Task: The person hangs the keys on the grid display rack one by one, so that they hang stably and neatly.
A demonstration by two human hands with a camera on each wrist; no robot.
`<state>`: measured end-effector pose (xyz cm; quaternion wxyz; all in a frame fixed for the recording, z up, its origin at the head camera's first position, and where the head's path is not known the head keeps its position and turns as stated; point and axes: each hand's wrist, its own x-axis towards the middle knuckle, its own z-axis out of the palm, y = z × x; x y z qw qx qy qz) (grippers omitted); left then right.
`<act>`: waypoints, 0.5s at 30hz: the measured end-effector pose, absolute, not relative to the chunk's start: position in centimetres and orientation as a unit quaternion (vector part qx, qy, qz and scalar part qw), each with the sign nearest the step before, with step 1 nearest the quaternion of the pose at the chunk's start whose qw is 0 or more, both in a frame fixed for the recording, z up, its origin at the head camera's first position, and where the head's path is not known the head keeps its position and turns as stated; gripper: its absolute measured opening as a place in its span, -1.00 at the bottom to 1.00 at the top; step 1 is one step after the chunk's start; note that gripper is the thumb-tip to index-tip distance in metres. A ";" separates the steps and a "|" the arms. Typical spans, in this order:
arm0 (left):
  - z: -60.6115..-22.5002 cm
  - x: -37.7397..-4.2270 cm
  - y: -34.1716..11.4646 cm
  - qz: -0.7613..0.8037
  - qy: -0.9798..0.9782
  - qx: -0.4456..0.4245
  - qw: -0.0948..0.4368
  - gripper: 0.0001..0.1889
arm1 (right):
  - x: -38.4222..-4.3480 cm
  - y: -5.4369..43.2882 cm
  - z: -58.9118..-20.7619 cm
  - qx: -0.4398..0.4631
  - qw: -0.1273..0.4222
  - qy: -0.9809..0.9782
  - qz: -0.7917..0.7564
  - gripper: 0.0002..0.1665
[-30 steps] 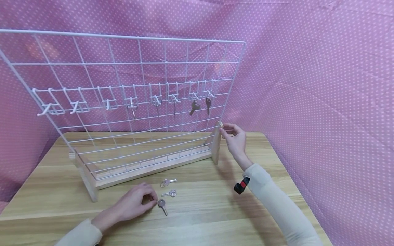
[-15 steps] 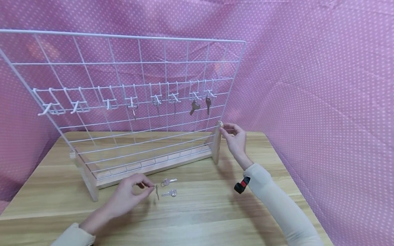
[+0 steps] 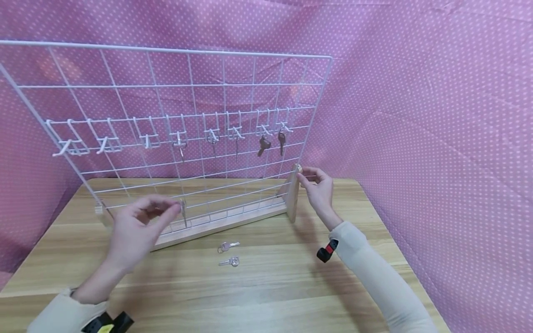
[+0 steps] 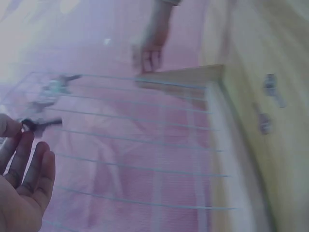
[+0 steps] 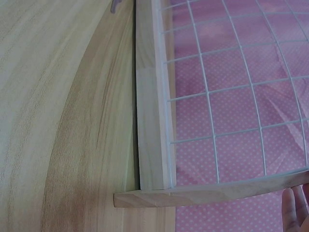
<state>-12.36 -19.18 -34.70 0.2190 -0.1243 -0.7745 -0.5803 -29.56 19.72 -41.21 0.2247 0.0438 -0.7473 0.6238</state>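
My left hand (image 3: 135,231) pinches a small metal key (image 3: 184,216) by its ring end and holds it up before the lower wires of a white grid rack (image 3: 166,47). The blurred left wrist view shows that key (image 4: 46,126) at the thumb and fingertips. My right hand (image 3: 319,192) grips the top of the rack's right wooden side support (image 3: 293,199); in the right wrist view its fingers (image 5: 289,212) touch that wood. Two more keys, one with a ring (image 3: 226,247) and one below it (image 3: 230,262), lie on the table in front of the rack.
Several white hooks line the rack; keys such as a dark key (image 3: 281,142) hang from those at centre and right. Three hooks at the left, including the leftmost hook (image 3: 66,147), bear nothing. A pink dotted cloth (image 3: 416,115) surrounds the wooden table (image 3: 266,296).
My left hand has picked up the nearest key from the table and carried it up and left to the rack. My right hand stays on the side support.
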 end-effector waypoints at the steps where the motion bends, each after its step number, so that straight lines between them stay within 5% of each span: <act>1: -34.0 -12.5 -19.3 -0.594 -0.761 -0.120 0.230 -0.88 | -29.5 19.7 -41.2 0.043 0.225 -0.748 0.623 -0.70; 15: -27.4 -13.6 -20.2 -0.716 -0.602 -0.130 0.329 -0.92 | -29.6 19.6 -41.2 0.041 0.226 -0.744 0.627 -0.70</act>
